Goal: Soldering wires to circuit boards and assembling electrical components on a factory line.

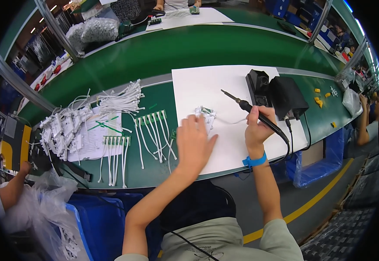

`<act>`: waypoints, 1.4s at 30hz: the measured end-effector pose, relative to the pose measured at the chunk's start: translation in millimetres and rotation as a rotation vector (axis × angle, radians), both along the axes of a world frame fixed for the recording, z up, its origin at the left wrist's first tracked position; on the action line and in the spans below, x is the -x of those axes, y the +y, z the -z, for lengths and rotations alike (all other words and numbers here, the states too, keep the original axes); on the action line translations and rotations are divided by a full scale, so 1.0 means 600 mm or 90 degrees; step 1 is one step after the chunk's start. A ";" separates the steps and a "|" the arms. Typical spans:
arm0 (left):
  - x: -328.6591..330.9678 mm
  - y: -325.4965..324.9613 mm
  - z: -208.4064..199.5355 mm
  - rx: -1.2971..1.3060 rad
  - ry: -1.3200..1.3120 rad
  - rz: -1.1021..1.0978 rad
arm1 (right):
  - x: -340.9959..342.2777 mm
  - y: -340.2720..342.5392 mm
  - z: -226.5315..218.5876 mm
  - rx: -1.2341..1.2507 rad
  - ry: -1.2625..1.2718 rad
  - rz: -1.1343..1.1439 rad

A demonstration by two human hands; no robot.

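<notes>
On the white sheet [228,143], a small white plastic part [208,122] carries a little green circuit board [205,110]. My left hand [194,141] lies over its near-left side, fingers stretched out and touching it, thumb spread apart; the fingers hide some of the part. A thin white lead [231,122] runs from there toward my right hand [257,130]. That hand is closed around a black soldering iron [244,105], whose metal tip points up and left, above the sheet and apart from the part.
A black iron stand [257,85] and black power box [288,96] sit at right. Green boards with white cables [154,117] lie left, beside piled white parts [61,132]. Yellow bits [318,102] rest far right. Blue crates [98,226] stand below. Co-workers' hands appear at the edges.
</notes>
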State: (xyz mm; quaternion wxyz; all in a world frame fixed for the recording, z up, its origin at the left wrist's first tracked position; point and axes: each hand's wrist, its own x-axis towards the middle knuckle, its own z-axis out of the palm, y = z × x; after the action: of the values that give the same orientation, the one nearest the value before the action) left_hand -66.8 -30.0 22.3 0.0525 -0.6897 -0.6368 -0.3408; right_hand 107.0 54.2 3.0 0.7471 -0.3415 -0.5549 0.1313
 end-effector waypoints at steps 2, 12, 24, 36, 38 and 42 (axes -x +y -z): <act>-0.037 0.010 -0.002 0.074 0.059 0.077 | -0.007 0.002 0.004 0.027 0.018 -0.001; -0.144 0.079 0.031 0.090 0.214 0.085 | -0.023 0.014 0.006 -0.053 -0.003 0.072; -0.054 0.085 -0.032 0.055 0.090 0.040 | -0.040 0.025 -0.007 -0.055 0.117 0.062; 0.079 0.031 -0.008 0.093 -0.160 -0.048 | -0.033 0.022 -0.008 -0.111 0.110 0.039; 0.082 0.026 0.001 0.083 -0.217 -0.033 | -0.032 0.021 -0.006 -0.113 0.106 0.034; 0.079 0.017 0.005 0.020 -0.224 0.039 | -0.030 0.018 -0.007 -0.078 0.092 0.032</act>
State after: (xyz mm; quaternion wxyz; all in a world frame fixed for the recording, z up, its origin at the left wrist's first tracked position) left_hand -114.1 -19.8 19.1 -0.0808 -0.6392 -0.6200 -0.4478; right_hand 124.9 64.8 6.9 0.8076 -0.2987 -0.4980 0.1030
